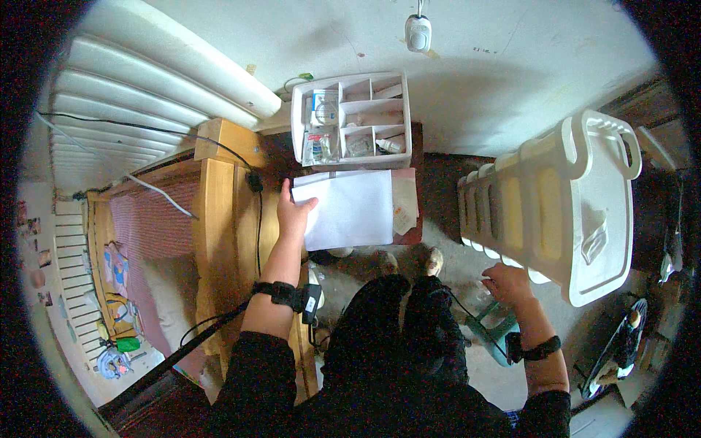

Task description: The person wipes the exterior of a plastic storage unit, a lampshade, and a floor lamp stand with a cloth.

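Observation:
My left hand (pixel 296 214) grips the left edge of a white sheet or stack of paper (pixel 350 211), its thumb on top. The paper lies over a small dark reddish table (pixel 412 238). Brownish paper (pixel 404 198) shows from under its right side. Away from the table, my right hand (pixel 509 283) hangs with loosely bent fingers beside a tall white plastic storage unit (pixel 547 202). Nothing shows between those fingers. Just beyond the paper stands a white divided organizer box (pixel 406 117) with small packets and a little white bottle (pixel 390 145) inside.
A wooden bed frame (pixel 211 191) and a white radiator (pixel 164 65) occupy the left. Black cable (pixel 259 230) runs down the bed's side. Below my right hand is a green stool (pixel 495 328). A white switch (pixel 418 34) hangs against the wall.

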